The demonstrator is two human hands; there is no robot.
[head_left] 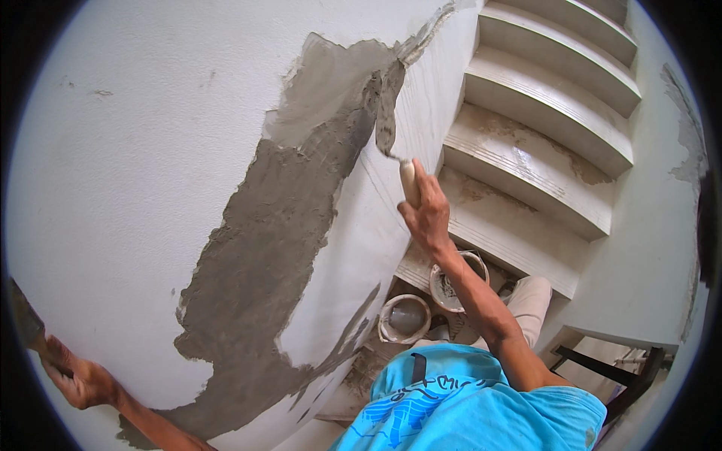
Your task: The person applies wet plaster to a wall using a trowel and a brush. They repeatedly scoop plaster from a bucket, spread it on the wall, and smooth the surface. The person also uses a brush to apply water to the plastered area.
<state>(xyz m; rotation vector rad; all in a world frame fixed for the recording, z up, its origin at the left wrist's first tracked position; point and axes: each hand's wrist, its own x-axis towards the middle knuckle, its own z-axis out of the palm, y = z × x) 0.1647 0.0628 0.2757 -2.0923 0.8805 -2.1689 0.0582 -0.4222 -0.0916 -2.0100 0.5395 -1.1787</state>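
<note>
My right hand (429, 210) is closed around the pale handle of a trowel (386, 113). Its mortar-smeared blade lies against the wall at the upper right edge of the fresh mortar patch (256, 240). That grey patch runs down the white wall (150, 150) toward the lower left; its upper part looks paler and smoother than the rest. At the far left rim, my left hand (79, 379) grips a dark, flat-looking tool (27, 319), mostly cut off by the picture's edge, so its kind is unclear.
White stairs (519, 161) rise at the right. Two mortar-stained buckets, a nearer one (383, 331) and a farther one (485, 263), stand on the lower steps beside my legs. A dark-framed piece of furniture (639, 383) is at the lower right. Smears mark the lower wall.
</note>
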